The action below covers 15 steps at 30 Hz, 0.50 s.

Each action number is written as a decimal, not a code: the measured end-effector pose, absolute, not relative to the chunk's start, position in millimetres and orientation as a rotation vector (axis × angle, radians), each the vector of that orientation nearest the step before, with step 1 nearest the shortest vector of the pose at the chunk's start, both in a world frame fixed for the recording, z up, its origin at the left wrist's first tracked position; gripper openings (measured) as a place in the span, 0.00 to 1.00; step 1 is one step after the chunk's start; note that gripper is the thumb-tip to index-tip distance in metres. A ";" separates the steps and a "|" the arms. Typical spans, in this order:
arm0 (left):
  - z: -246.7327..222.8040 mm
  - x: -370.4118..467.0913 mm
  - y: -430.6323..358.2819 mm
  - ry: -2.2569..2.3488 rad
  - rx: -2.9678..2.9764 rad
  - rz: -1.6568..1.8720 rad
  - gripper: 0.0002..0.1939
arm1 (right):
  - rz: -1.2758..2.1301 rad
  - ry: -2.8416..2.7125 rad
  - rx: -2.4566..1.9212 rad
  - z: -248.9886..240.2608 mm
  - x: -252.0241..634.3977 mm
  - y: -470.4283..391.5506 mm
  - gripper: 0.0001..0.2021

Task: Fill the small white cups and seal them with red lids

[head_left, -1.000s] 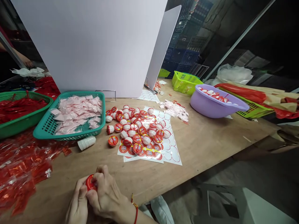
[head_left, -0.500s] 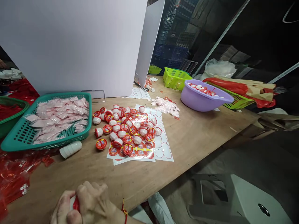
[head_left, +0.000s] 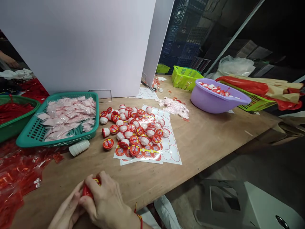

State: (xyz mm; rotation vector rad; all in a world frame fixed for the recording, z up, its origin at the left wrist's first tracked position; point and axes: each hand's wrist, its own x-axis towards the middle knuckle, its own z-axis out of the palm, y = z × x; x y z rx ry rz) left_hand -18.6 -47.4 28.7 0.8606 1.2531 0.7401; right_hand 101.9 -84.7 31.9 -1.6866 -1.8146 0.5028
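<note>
Close to the table's near edge, my left hand (head_left: 68,208) and my right hand (head_left: 107,198) are closed together round a small red-topped cup (head_left: 87,191). A bit of yellow shows on its top; its lower part is hidden by my fingers. Beyond them lies a heap of small white cups (head_left: 144,140) with red tops and round red-and-yellow labels, some on their sides. Sheets of round red stickers (head_left: 120,151) lie partly under the heap. A stack of white cups (head_left: 79,148) rests on its side to the left.
A teal basket (head_left: 30,140) holds small pale-pink packets. Red plastic film (head_left: 19,178) lies at left beside a green basket (head_left: 14,125). A purple basin (head_left: 209,103) with finished-looking cups and a lime basket (head_left: 183,81) stand farther right. A white panel (head_left: 95,44) rises behind.
Both hands have moved up and a little right on the picture with the cup. More of its red top now shows between my fingers. The view has shifted slightly.
</note>
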 end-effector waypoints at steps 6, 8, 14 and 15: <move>28.5 -24.7 -58.0 1.191 0.944 0.607 0.47 | 1.010 -1.626 -1.319 40.1 128.3 -96.7 0.18; 21.7 -21.9 -60.1 1.152 1.070 0.607 0.46 | 1.055 -1.563 -1.317 38.5 131.0 -95.4 0.15; -0.6 -8.0 -45.4 1.056 1.509 0.598 0.35 | 0.723 -1.384 -1.414 26.5 165.3 -102.2 0.09; -1.4 -5.6 -39.2 1.073 1.616 0.609 0.30 | 0.633 -1.308 -1.493 21.7 180.5 -104.6 0.09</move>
